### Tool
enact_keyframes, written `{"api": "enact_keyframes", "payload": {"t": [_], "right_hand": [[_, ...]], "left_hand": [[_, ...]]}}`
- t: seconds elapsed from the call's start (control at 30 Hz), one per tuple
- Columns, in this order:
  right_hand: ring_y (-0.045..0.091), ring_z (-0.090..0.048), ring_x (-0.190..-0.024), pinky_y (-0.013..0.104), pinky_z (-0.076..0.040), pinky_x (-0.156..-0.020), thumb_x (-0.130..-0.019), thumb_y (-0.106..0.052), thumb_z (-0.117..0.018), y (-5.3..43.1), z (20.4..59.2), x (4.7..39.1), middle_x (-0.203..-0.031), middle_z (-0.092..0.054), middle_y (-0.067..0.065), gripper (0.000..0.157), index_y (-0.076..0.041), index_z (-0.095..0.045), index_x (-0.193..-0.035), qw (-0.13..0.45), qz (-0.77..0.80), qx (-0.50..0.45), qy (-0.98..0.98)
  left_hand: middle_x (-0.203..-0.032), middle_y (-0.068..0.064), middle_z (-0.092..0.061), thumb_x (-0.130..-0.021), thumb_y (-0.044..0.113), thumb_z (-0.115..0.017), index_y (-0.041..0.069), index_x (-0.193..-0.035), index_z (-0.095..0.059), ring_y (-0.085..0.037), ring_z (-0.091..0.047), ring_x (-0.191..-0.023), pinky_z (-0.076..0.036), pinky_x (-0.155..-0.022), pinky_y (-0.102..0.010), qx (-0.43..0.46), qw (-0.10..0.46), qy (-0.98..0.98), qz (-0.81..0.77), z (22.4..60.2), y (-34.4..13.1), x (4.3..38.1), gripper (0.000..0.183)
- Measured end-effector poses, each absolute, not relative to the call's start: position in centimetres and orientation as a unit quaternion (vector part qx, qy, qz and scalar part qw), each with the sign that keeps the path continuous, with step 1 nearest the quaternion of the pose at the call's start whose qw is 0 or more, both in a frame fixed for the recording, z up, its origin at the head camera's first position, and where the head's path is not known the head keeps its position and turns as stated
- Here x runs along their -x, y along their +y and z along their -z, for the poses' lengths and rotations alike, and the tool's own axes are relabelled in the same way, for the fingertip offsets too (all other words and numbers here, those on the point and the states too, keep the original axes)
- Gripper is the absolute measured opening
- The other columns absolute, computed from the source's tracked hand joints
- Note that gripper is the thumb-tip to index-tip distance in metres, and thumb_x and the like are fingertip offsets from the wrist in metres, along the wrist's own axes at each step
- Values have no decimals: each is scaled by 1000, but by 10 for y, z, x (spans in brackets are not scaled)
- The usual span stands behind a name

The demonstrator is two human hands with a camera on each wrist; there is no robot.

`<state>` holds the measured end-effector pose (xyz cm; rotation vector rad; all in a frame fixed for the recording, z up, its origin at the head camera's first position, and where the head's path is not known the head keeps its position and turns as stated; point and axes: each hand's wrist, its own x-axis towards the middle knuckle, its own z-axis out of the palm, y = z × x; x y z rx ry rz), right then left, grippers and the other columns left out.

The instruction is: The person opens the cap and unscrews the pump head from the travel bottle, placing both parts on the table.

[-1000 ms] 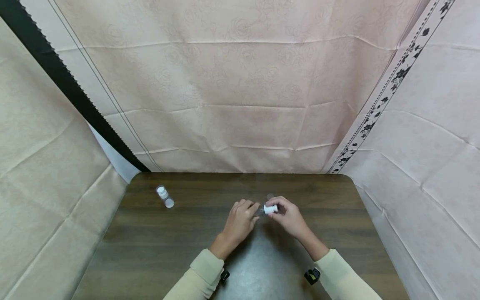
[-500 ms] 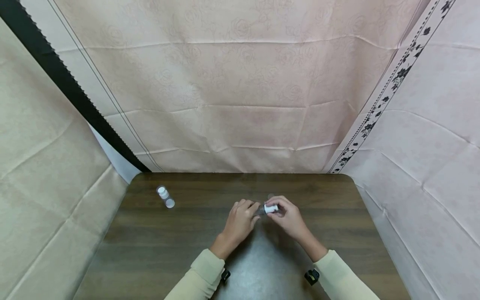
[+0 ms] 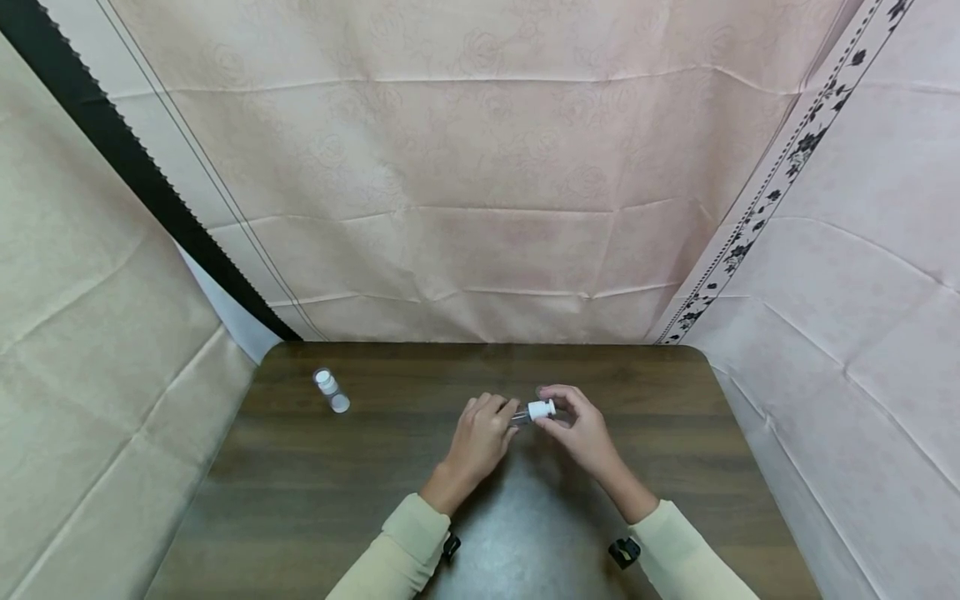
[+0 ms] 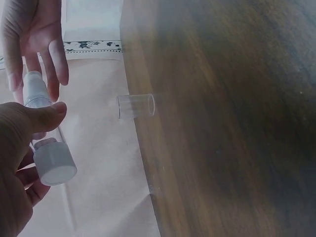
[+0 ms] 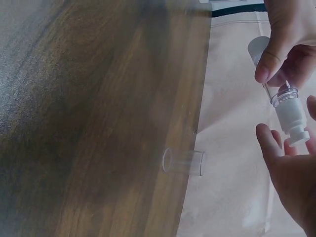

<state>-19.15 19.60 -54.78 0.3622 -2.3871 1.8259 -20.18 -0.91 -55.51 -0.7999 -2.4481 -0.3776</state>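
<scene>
My left hand grips the clear body of a small pump bottle, thumb on one side and fingers on the other. The bottle lies tilted, its white pump top pointing right and its white base showing beyond the left thumb. Around the pump top, my right hand spreads its fingers loosely; in the right wrist view they stand mostly apart from it, and any light touch is hard to tell. A clear cylindrical cap stands on the table just behind the hands, partly hidden in the head view.
A second small bottle with a white top is at the table's back left. The brown wooden table ends at a back edge, behind which pale patterned cloth hangs. More cloth hangs on both sides.
My right fingers have loosened and spread from the white pump top, which they held before. The left hand keeps its grip on the bottle, nearly in place.
</scene>
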Motion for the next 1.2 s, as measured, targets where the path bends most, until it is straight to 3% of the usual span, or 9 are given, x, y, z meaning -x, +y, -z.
{"api": "enact_keyframes", "payload": {"t": [0.27, 0.5, 0.87, 1.2], "right_hand": [[25, -68, -109, 28, -61, -84, -84, -13, -86, 190, 548, 190, -123, -61, 9, 44, -5, -67, -122, 79, -530, -93, -839], [20, -68, -99, 22, -59, -75, -83, -12, -87, 184, 548, 190, -115, -63, 8, 35, -10, -70, -113, 104, -497, -79, -858], [21, -68, -102, 21, -58, -77, -83, -10, -86, 187, 547, 192, -113, -66, 7, 29, -11, -73, -108, 101, -524, -83, -841], [30, -70, -110, 22, -59, -83, -80, 0, -86, 187, 549, 192, -122, -71, 15, 42, -3, -68, -118, 109, -567, -93, -811]], "left_hand": [[-98, -3, -73, -80, 24, -91, 10, -111, -78, -17, -64, -85, -47, -67, -28, 304, 287, -900, 123, 555, -7, 203, 37], [-100, -2, -73, -84, 28, -88, 10, -114, -78, -15, -64, -85, -48, -67, -26, 306, 279, -903, 114, 555, -4, 203, 36], [-102, -2, -74, -84, 28, -88, 10, -115, -77, -16, -65, -88, -49, -70, -27, 296, 257, -910, 135, 554, -4, 202, 37], [-102, -2, -73, -82, 27, -89, 11, -115, -77, -16, -65, -90, -51, -73, -29, 284, 234, -914, 172, 555, -4, 200, 39]]}}
